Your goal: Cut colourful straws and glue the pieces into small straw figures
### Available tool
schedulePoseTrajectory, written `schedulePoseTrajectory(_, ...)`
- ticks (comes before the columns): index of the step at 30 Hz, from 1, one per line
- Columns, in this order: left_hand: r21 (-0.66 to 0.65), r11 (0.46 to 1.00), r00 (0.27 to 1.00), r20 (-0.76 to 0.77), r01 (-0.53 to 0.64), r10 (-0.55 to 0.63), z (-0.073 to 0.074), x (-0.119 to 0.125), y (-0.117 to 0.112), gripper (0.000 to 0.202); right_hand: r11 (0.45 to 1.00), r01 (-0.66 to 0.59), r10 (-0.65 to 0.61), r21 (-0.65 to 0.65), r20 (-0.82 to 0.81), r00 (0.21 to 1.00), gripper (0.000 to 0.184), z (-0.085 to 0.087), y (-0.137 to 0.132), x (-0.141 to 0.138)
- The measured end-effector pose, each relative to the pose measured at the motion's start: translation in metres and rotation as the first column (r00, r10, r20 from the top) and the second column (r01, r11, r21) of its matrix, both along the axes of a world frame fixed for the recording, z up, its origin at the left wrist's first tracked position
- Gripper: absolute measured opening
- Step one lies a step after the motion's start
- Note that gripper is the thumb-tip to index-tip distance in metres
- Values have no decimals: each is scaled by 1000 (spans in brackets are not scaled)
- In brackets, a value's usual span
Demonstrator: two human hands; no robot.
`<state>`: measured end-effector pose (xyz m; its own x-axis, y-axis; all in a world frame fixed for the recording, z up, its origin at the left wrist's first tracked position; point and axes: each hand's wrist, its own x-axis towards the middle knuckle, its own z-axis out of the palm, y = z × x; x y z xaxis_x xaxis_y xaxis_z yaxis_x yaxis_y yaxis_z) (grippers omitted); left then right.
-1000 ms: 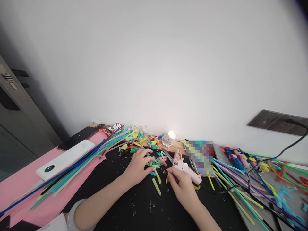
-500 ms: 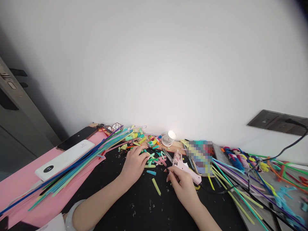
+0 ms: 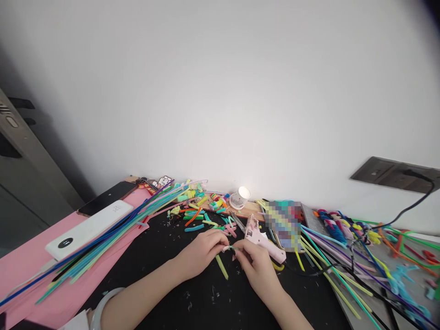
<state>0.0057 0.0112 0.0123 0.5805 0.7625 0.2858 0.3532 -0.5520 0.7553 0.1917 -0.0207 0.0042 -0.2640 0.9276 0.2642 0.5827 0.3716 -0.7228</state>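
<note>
While a plain pale wall (image 3: 206, 91) fills the upper view, a black mat (image 3: 206, 311) covers the worktop beneath it, sprinkled with pale scraps. With the two hands' meeting point as the clock's centre, a grey door (image 3: 30, 183) stands at ten o'clock, a pink sheet (image 3: 30, 259) bearing a white power bank (image 3: 89, 229) lies at nine, and a socket plate (image 3: 381, 173) sits on the wall at two. Cut fuzzy stems (image 3: 194, 228) lie heaped at ten, a paper cup (image 3: 241, 196) stands at twelve, and a pink glue gun (image 3: 263, 240) lies just beside the right hand (image 3: 257, 266), toward two. At the centre, the left hand (image 3: 205, 251) and the right hand pinch narrowly at a small piece (image 3: 230, 248), pale with a dark bit, held above the mat; fingertips hide most of it, so its shape cannot be told. A pixelated block (image 3: 283, 227) masks something at two o'clock, the grey point (image 3: 237, 219) by the glue gun is hard to identify, and the bottom edge cuts off the forearms and a pale bangle (image 3: 99, 311).
</note>
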Motion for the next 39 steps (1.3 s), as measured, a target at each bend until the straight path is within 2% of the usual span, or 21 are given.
schedulePoseTrajectory(4, -148, 989, 998, 59, -19, 28, -7, 4, 0, 13, 999, 19, -21, -40, -43, 999, 26, 4, -2, -3)
schedulePoseTrajectory(8, -293, 956, 989, 144, 11, 32, -14, 4, 2, 16, 996, 17, -23, -87, -63, 998, 32, 4, -2, -3)
schedulePoseTrajectory(20, -407, 908, 986, 166, 94, -28, -17, 2, 3, 19, 992, 36, -44, -122, -63, 997, 24, -2, 1, 0)
schedulePoseTrajectory(27, -227, 974, 995, 102, 3, 21, -12, 2, 2, 14, 1000, 23, -22, -22, 51, 998, 22, 2, 1, 0)
schedulePoseTrajectory(30, -116, 988, 990, 88, -104, 115, -13, -1, 6, 13, 999, 40, -40, -18, 41, 998, 19, 1, 1, 2)
schedulePoseTrajectory(34, 73, 939, 940, 72, -337, 332, -20, -11, 16, 17, 995, 96, -96, -13, 23, 995, 22, 0, 1, 5)
schedulePoseTrajectory(39, 234, 880, 899, -49, -413, 435, -27, -16, 25, 26, 996, 85, -85, -8, 29, 996, 25, 0, 2, 5)
